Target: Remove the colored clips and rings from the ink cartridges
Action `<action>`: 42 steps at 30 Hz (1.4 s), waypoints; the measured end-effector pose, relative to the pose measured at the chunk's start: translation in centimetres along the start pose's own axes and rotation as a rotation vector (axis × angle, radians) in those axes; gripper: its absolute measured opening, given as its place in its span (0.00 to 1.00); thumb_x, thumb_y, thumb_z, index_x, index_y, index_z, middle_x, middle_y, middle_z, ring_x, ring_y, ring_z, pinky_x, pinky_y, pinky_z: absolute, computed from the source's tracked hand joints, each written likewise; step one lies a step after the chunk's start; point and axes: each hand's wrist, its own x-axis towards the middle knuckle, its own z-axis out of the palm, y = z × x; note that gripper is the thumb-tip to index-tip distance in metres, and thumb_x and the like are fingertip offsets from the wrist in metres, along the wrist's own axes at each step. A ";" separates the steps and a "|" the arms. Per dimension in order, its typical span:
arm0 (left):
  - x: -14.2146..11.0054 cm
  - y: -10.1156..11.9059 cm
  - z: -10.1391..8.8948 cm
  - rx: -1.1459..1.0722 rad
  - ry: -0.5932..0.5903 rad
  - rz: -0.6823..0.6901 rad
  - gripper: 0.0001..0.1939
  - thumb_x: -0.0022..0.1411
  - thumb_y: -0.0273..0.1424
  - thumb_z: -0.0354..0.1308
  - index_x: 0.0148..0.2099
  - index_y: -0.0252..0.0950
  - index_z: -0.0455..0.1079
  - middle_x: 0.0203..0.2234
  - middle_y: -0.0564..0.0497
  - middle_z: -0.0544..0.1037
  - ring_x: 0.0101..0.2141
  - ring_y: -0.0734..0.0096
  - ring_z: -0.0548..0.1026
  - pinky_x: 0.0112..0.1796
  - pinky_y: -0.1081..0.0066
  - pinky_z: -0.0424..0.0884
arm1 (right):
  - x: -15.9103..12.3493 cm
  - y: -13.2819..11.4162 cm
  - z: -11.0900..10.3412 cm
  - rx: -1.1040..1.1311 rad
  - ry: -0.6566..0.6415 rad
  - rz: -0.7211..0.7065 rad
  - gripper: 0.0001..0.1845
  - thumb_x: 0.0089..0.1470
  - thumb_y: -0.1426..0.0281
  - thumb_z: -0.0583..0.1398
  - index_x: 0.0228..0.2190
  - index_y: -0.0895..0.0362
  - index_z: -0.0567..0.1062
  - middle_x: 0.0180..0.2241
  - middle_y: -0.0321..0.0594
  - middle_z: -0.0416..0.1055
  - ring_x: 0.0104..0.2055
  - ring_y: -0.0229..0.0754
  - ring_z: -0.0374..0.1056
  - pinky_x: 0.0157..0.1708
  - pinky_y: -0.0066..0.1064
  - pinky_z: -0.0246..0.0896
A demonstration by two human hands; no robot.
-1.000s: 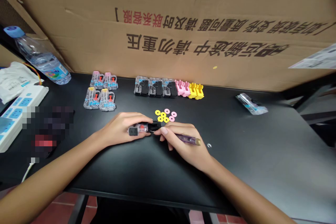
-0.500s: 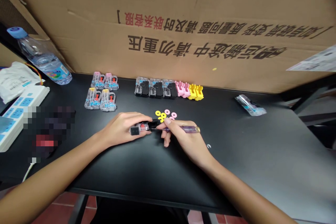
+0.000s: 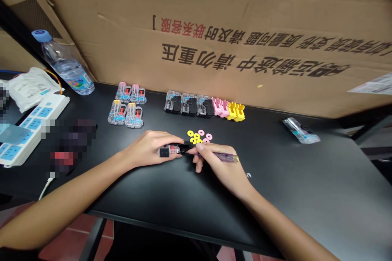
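Observation:
My left hand (image 3: 152, 147) is closed around a small clear and black plastic mechanism (image 3: 164, 152) with a red piece inside, keeping it low over the black table. A screwdriver (image 3: 227, 157) with a see-through purple handle is pinched in my right hand (image 3: 223, 165). Its thin shaft points left, the tip at the mechanism's right end; whether it touches is hard to make out. Just beyond my right fingers lie several yellow rings (image 3: 197, 136) and pink rings (image 3: 208, 136), partly hidden by the hand.
Clear mechanisms with pink or yellow tops (image 3: 134, 115) stand at left back. Black-backed units (image 3: 189, 104), pink clips (image 3: 221, 107) and yellow clips (image 3: 236, 111) form a row. A water bottle (image 3: 70, 67), power strip (image 3: 32, 128) and wrapped part (image 3: 300, 130) lie around. Cardboard (image 3: 214, 0) stands behind.
The whole view has shifted, so the table's things appear further right. Both hands keep nearly the same pose, with the screwdriver still at the mechanism.

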 end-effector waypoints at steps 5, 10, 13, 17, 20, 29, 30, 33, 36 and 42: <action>0.0 -0.1 0.0 -0.001 0.006 0.005 0.16 0.72 0.35 0.66 0.58 0.37 0.78 0.47 0.45 0.87 0.44 0.63 0.87 0.47 0.66 0.82 | -0.1 0.0 0.0 -0.013 0.003 -0.018 0.26 0.67 0.49 0.63 0.33 0.56 0.88 0.21 0.39 0.79 0.24 0.43 0.76 0.35 0.35 0.74; -0.1 -0.3 0.0 0.006 -0.016 0.009 0.16 0.73 0.36 0.65 0.59 0.38 0.78 0.50 0.45 0.86 0.46 0.62 0.86 0.49 0.65 0.82 | -0.2 0.0 0.0 -0.023 -0.007 -0.028 0.25 0.68 0.50 0.62 0.33 0.56 0.87 0.21 0.39 0.79 0.25 0.43 0.76 0.34 0.35 0.73; -0.1 -0.3 0.0 0.019 -0.013 0.008 0.16 0.73 0.35 0.65 0.60 0.38 0.77 0.50 0.44 0.87 0.45 0.62 0.87 0.48 0.65 0.82 | -0.3 0.0 -0.1 -0.018 -0.009 -0.031 0.24 0.68 0.51 0.62 0.33 0.56 0.87 0.21 0.39 0.79 0.25 0.42 0.76 0.35 0.35 0.72; 0.0 -0.1 -0.1 0.021 -0.009 0.027 0.16 0.72 0.35 0.65 0.59 0.37 0.78 0.49 0.45 0.87 0.45 0.62 0.87 0.48 0.66 0.82 | -0.3 -0.2 -0.1 -0.006 -0.011 -0.026 0.25 0.68 0.50 0.62 0.33 0.56 0.87 0.21 0.39 0.79 0.24 0.42 0.75 0.35 0.35 0.72; 0.0 -0.1 -0.2 0.028 -0.008 0.024 0.16 0.72 0.36 0.65 0.59 0.38 0.78 0.49 0.46 0.87 0.45 0.63 0.87 0.48 0.67 0.82 | -0.2 -0.1 0.0 0.002 -0.014 -0.017 0.24 0.67 0.50 0.63 0.33 0.56 0.87 0.21 0.39 0.79 0.24 0.42 0.75 0.34 0.34 0.72; -0.2 -0.3 0.1 0.054 0.033 0.031 0.16 0.71 0.35 0.68 0.58 0.36 0.78 0.46 0.46 0.87 0.42 0.64 0.87 0.45 0.68 0.82 | -0.3 0.2 -0.3 0.002 -0.040 0.033 0.17 0.64 0.55 0.66 0.38 0.55 0.87 0.22 0.37 0.79 0.24 0.41 0.75 0.31 0.32 0.71; -0.2 -0.3 0.1 0.058 0.037 0.033 0.16 0.71 0.35 0.68 0.58 0.36 0.78 0.46 0.46 0.87 0.42 0.63 0.87 0.45 0.68 0.82 | -0.3 0.2 -0.3 0.003 -0.048 0.039 0.16 0.63 0.56 0.67 0.40 0.55 0.87 0.21 0.36 0.79 0.23 0.41 0.75 0.30 0.32 0.70; -0.3 -0.3 0.0 0.066 0.037 0.031 0.16 0.71 0.35 0.68 0.58 0.36 0.78 0.46 0.46 0.87 0.42 0.63 0.87 0.45 0.68 0.82 | -0.5 0.2 -0.2 0.023 -0.061 0.036 0.16 0.62 0.57 0.68 0.44 0.55 0.85 0.21 0.35 0.78 0.22 0.40 0.75 0.29 0.31 0.69; -0.3 -0.4 -0.1 0.069 0.032 0.023 0.16 0.71 0.36 0.67 0.58 0.36 0.78 0.46 0.46 0.87 0.42 0.63 0.87 0.45 0.68 0.82 | -0.5 0.2 -0.1 0.076 -0.050 0.038 0.17 0.62 0.56 0.68 0.42 0.56 0.85 0.27 0.38 0.81 0.22 0.39 0.75 0.29 0.32 0.71; -0.2 -0.4 -0.1 0.058 0.037 0.012 0.16 0.71 0.37 0.68 0.57 0.37 0.78 0.46 0.46 0.87 0.42 0.63 0.87 0.46 0.67 0.82 | -0.1 0.4 -0.1 0.159 -0.025 0.036 0.18 0.61 0.53 0.69 0.41 0.56 0.84 0.31 0.39 0.81 0.22 0.37 0.74 0.28 0.32 0.74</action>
